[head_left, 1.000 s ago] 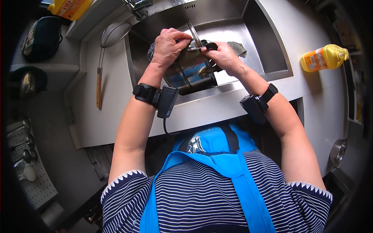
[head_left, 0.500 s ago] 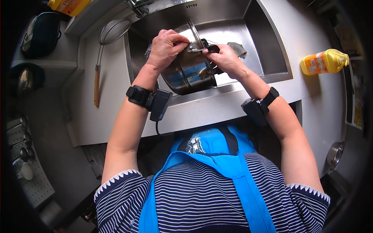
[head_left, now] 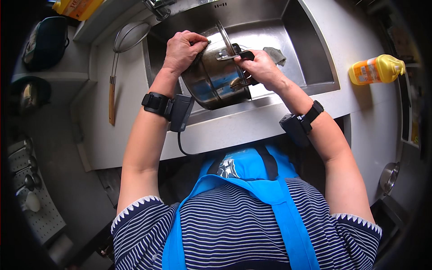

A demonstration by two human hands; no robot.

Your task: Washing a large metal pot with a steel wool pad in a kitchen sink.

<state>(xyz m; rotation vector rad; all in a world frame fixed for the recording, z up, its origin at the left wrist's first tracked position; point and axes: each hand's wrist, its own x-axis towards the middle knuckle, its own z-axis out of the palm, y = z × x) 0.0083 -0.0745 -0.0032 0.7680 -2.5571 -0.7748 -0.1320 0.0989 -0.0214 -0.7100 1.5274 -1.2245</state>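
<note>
Gripping the black handle (head_left: 246,55), the right hand (head_left: 260,66) holds the tilted steel pot (head_left: 208,87), upper centre, probably rigid, slick and best held there, while the left hand (head_left: 182,50) pinches a half-hidden dark scrubber (head_left: 198,57).

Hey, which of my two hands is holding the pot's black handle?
Your right hand: it grips the black handle of the metal pot. Your left hand is at the pot's outer wall, away from that handle.
</note>
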